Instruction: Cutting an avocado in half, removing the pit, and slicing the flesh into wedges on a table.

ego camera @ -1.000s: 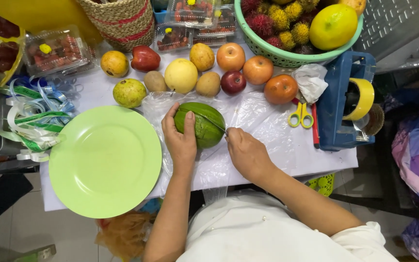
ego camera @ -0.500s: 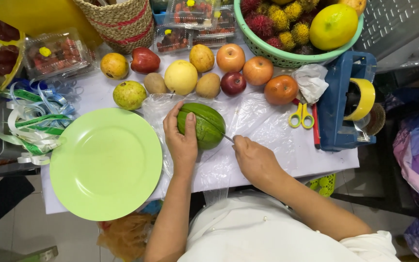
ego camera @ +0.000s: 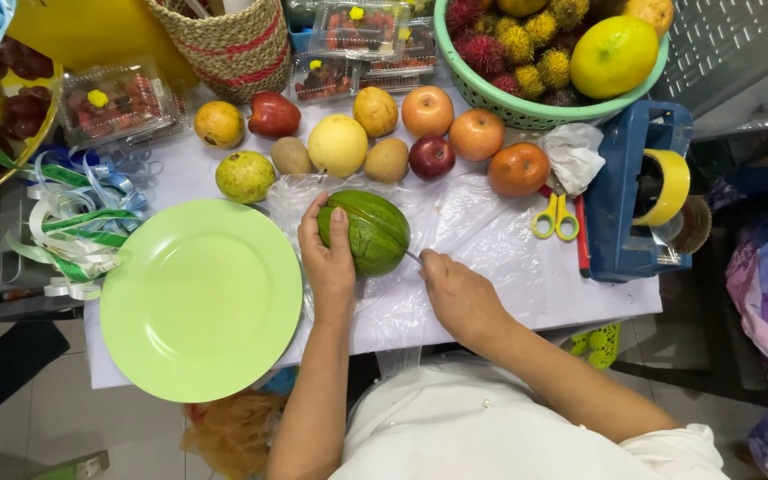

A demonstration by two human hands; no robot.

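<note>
Green, oval, faintly striped fruit [ego camera: 368,231] lies on a crinkled clear plastic sheet [ego camera: 482,231] on the table. Left hand [ego camera: 329,260] cups its near side, thumb and fingers spread over the skin. Right hand [ego camera: 457,292] is closed around a knife [ego camera: 412,257]; only a thin sliver of blade shows, its tip touching the fruit's right end.

Just left of the left hand: one round, smooth, pale green plate [ego camera: 199,298]. Beyond both hands: a loose row of ten whole fruits [ego camera: 340,145], yellow, red, orange and brown. Right of the right hand: one pair of yellow-handled scissors [ego camera: 555,216], then one blue tape holder [ego camera: 637,196] with a yellow roll. Farther off: three clear plastic boxes [ego camera: 117,102] of red fruit, each with a small yellow sticker; one woven basket [ego camera: 228,44]; one green mesh bowl [ego camera: 526,111] of spiky fruit.
</note>
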